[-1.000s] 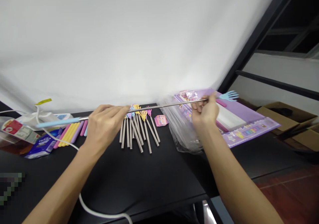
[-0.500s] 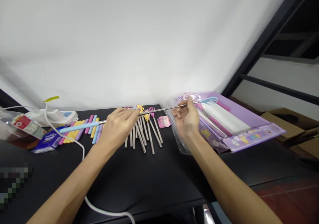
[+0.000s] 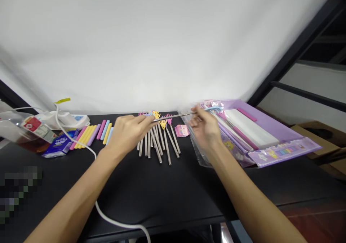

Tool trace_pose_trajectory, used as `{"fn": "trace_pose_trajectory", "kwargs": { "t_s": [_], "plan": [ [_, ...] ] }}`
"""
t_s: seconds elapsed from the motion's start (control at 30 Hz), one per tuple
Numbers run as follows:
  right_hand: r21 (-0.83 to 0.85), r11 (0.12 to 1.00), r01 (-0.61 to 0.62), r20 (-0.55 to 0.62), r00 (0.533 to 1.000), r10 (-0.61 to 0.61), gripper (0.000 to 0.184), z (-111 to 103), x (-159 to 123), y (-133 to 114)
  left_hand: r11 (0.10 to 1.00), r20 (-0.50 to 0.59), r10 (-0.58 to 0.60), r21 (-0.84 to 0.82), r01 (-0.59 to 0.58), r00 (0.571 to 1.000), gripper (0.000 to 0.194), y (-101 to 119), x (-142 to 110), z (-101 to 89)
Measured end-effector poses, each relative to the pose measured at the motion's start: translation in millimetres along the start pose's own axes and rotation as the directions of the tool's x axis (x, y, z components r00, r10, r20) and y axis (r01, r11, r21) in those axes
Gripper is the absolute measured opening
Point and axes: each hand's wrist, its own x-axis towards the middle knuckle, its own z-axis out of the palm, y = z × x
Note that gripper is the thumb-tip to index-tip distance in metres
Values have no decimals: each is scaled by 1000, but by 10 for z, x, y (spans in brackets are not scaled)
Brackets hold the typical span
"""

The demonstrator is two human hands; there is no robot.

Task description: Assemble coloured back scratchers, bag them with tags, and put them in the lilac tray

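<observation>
A back scratcher with a thin metal rod (image 3: 175,116) and a light blue claw-shaped head (image 3: 214,109) is held level between my hands. My left hand (image 3: 129,131) is closed around its left part, and the handle end is hidden. Thumb and fingers of my right hand (image 3: 204,127) pinch the rod just below the blue head. Under and between the hands, several metal-rod scratchers with yellow, pink and purple claw heads (image 3: 163,123) lie fanned on the black table (image 3: 162,192). Pink, yellow, purple and blue handle tubes (image 3: 88,136) lie in a row to the left.
At right stands an open purple display box (image 3: 286,151) with clear wrapping, a white insert and scratchers. A small pink packet (image 3: 182,130) lies beside it. At left are a blue packet (image 3: 61,144), a bottle (image 3: 32,133), a white power strip (image 3: 63,119) and a white cable (image 3: 108,219).
The blue handle that stuck out left of my left hand no longer shows. The blue head and my right-hand fingertips have shifted slightly left, so the scratcher looks shorter. The view has also shifted a little.
</observation>
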Motion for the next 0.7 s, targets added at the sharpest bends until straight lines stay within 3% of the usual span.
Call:
{"fn": "trace_pose_trajectory", "kwargs": {
  "t_s": [0.1,0.17,0.23,0.3,0.4,0.47,0.53,0.6,0.63,0.7],
  "plan": [
    [32,996,77,-137,988,-72,38,-169,161,-190,999,-11,-34,5,34,999,28,-220,-86,-18],
    [-44,990,131,-147,980,-137,42,-249,223,-225,999,-15,-33,16,33,999,28,-298,-106,-33],
    [-189,972,139,-46,988,-150,41,-252,202,-146,1000,-22,-6,24,7,1000,29,-258,-82,-40],
    [-322,941,105,119,990,-70,41,-194,119,-5,999,-20,42,21,-41,999,32,-133,-38,-36],
    [-421,899,121,270,963,-3,44,-85,-17,125,998,13,64,12,-64,998,36,59,3,-12],
    [-435,890,137,317,949,9,43,-46,-65,82,999,45,35,-11,-35,998,32,129,2,7],
    [-380,920,99,366,929,52,31,-47,-65,-50,998,89,-25,-60,30,996,31,165,-11,21],
    [-310,948,75,391,919,55,40,-95,-21,-206,983,136,-110,-134,128,985,32,190,-23,27],
    [-308,945,108,363,932,12,46,-138,15,-272,970,159,-151,-168,178,976,32,202,-28,29],
    [-462,858,225,241,963,-122,39,-263,105,-351,947,197,-203,-210,244,959,30,223,-38,37]
  ]
}}
